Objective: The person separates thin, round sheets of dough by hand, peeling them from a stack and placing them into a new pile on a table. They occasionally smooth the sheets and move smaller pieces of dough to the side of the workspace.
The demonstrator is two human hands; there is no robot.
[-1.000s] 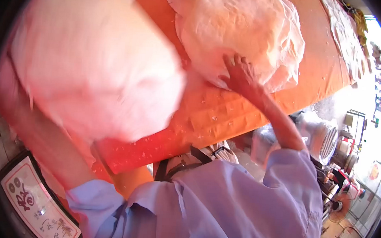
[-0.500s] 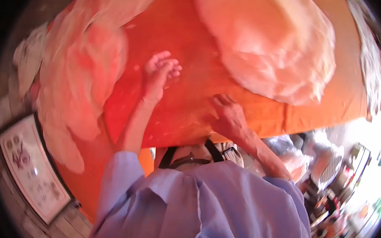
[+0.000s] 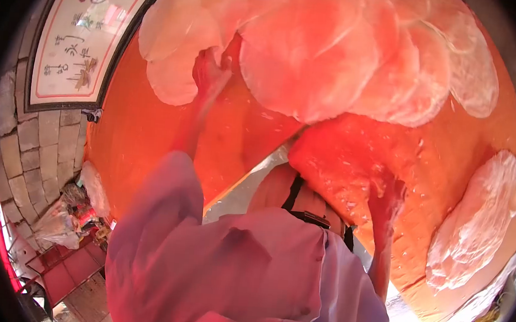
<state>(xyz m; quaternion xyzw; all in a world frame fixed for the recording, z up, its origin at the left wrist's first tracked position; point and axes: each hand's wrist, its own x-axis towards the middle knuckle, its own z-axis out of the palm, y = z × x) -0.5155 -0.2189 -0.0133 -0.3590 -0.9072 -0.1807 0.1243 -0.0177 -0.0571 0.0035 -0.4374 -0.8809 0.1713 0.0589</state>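
Many thin, round, translucent pinkish sheets [image 3: 313, 51] overlap in layers across the far part of the orange-covered table. At the lower edge of the left-hand sheets, my left hand [image 3: 209, 77] is raised, thumb and fingers apart. Its fingertips overlap the sheet edge in this view. My right hand [image 3: 387, 194] is low over the orange cloth [image 3: 342, 149], close to the table's near corner, with its fingers smeared by motion. Small pale flakes are scattered on the cloth around it.
A separate stack of pale sheets [image 3: 475, 224] lies at the table's right side. A framed panel with calligraphy [image 3: 90, 35] stands at the upper left, beside stone paving [image 3: 30, 127]. Plastic bags [image 3: 59, 225] and a reddish folding stand [image 3: 74, 271] are at lower left.
The view has swung round to the left, bringing the layered round sheets ahead of me. My left hand has moved to their edge; my right hand is now farther to the right over the cloth.
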